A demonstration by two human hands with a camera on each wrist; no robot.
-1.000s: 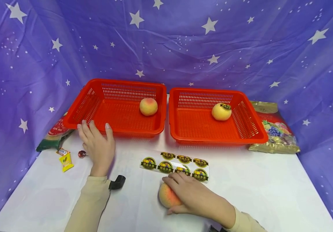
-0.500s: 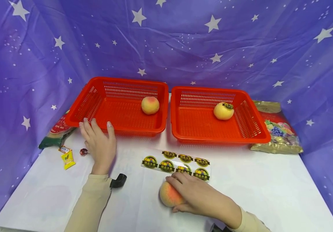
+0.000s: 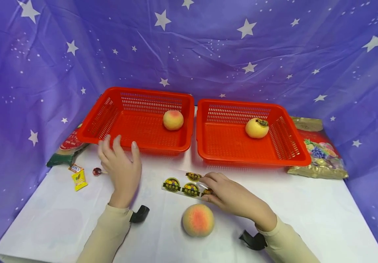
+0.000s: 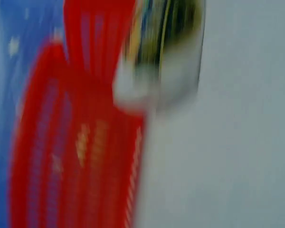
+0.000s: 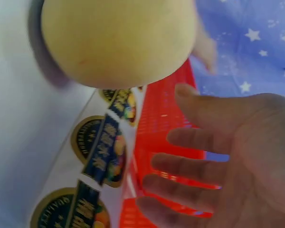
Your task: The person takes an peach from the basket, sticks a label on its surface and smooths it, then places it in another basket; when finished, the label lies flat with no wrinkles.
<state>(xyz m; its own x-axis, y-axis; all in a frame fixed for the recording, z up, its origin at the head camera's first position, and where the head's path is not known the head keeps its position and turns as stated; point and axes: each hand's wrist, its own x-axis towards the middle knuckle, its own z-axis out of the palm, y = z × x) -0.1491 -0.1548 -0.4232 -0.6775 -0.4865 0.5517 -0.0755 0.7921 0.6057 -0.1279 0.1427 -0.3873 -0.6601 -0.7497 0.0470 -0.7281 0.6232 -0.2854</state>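
Observation:
A peach [image 3: 198,220] with a pink blush rests on the white table, free of both hands. Beyond it lies a clear sheet of round fruit stickers [image 3: 190,189], its right part covered by my right hand [image 3: 233,195]. In the right wrist view that hand [image 5: 247,156] has its fingers extended beside the peach [image 5: 118,42] and the sticker sheet [image 5: 97,152], gripping nothing. My left hand [image 3: 123,173] is raised with spread fingers before the left red basket [image 3: 143,148]. The left wrist view is blurred, with red basket mesh [image 4: 80,161] and no hand showing.
Another peach [image 3: 173,120] sits in the left basket. The right red basket [image 3: 254,160] contains a stickered peach [image 3: 257,128]. Snack bags stand at both sides, one green and red [image 3: 67,148], one gold and red [image 3: 322,153]. A lollipop [image 3: 97,171] and yellow candy [image 3: 79,179] lie left.
My right hand has let go of the peach and moved away from me, over the sticker sheet. The left hand has shifted slightly right, still spread.

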